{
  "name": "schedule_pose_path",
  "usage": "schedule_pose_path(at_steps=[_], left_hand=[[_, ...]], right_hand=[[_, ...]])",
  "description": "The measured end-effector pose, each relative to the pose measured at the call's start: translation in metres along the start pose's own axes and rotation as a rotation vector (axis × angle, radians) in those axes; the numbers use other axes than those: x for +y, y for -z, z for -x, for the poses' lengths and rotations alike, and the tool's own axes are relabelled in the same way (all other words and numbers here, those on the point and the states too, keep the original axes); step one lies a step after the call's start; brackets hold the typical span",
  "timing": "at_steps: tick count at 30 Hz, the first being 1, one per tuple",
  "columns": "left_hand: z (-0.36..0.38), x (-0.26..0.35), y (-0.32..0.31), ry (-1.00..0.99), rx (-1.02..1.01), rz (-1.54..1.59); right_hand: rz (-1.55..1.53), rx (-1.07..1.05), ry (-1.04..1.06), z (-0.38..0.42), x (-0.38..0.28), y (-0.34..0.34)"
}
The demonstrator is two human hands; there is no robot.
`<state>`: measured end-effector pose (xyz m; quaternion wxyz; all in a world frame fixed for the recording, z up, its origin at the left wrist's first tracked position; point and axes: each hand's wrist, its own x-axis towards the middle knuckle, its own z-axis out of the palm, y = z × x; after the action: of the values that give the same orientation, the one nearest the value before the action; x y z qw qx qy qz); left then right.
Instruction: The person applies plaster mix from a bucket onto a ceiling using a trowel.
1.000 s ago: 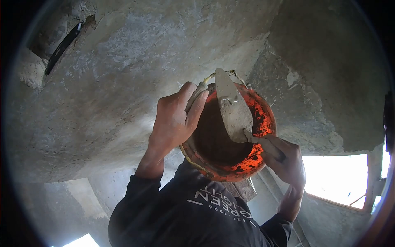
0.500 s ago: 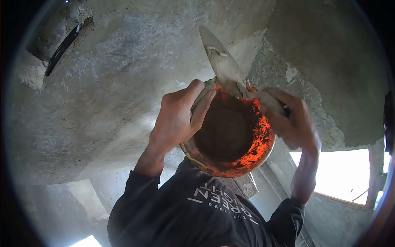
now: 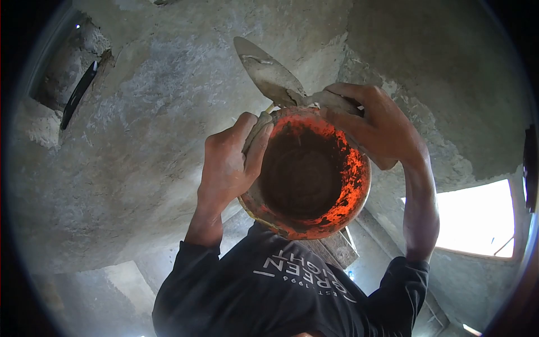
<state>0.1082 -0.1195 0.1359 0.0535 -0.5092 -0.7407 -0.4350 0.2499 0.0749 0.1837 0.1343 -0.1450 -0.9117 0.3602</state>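
An orange bucket [image 3: 352, 185], its inside smeared with grey-brown mortar [image 3: 300, 174], is held up in front of my chest. My left hand [image 3: 229, 160] is closed on a mortar-caked part at the bucket's left rim; the fingers hide how that part joins it. In my right hand [image 3: 375, 123] is the handle of a pointed trowel [image 3: 266, 73], gripped above the right side of the rim. The trowel's blade points up and left past the far rim, with mortar smeared on it.
A rough plastered wall [image 3: 151, 146] fills the left and upper view. A black cable-like piece [image 3: 78, 95] sticks out by a wall recess [image 3: 64, 73]. A bright window opening [image 3: 474, 219] is at the right, and a wooden board [image 3: 337, 251] lies below the bucket.
The trowel has swung left and lifted from inside the far rim to beyond it. My right hand has risen, and the bucket has shifted slightly left in view.
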Motion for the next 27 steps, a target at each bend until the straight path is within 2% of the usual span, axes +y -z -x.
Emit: schedule_pose_path(at_steps=[4, 6, 10, 12, 15, 19, 20, 22, 23, 25, 27], left_hand=[[0.001, 0.004, -0.003, -0.031, 0.016, 0.022], [0.0, 0.014, -0.003, -0.035, -0.009, 0.015], [-0.003, 0.012, -0.001, -0.033, -0.017, -0.005], [-0.003, 0.011, 0.003, -0.013, -0.014, 0.014], [-0.001, 0.007, 0.0, 0.009, 0.019, 0.042], [-0.002, 0.002, -0.001, 0.057, 0.05, 0.025], [-0.002, 0.0, -0.002, 0.07, 0.057, 0.03], [-0.003, -0.003, -0.003, 0.068, 0.049, 0.027], [-0.004, -0.004, -0.003, 0.072, 0.044, 0.031], [-0.007, -0.002, -0.003, 0.023, 0.022, 0.006], [-0.007, 0.0, -0.003, 0.021, 0.019, 0.015]], right_hand=[[-0.005, 0.029, 0.019, -0.012, -0.001, -0.001], [0.121, 0.034, 0.127, -0.02, 0.002, -0.003], [0.1, 0.06, 0.067, -0.018, 0.001, 0.01], [-0.136, 0.112, -0.14, -0.001, 0.0, 0.028], [-0.107, 0.18, -0.159, 0.032, 0.019, 0.026], [-0.558, 0.056, -0.161, 0.092, 0.052, 0.014], [-0.55, 0.043, -0.164, 0.105, 0.061, 0.012], [-0.116, 0.084, -0.16, 0.121, 0.072, 0.009], [-0.117, 0.081, -0.167, 0.126, 0.071, 0.011], [-0.26, -0.079, -0.55, 0.13, 0.057, 0.02], [-0.339, -0.105, -0.56, 0.129, 0.059, 0.022]])
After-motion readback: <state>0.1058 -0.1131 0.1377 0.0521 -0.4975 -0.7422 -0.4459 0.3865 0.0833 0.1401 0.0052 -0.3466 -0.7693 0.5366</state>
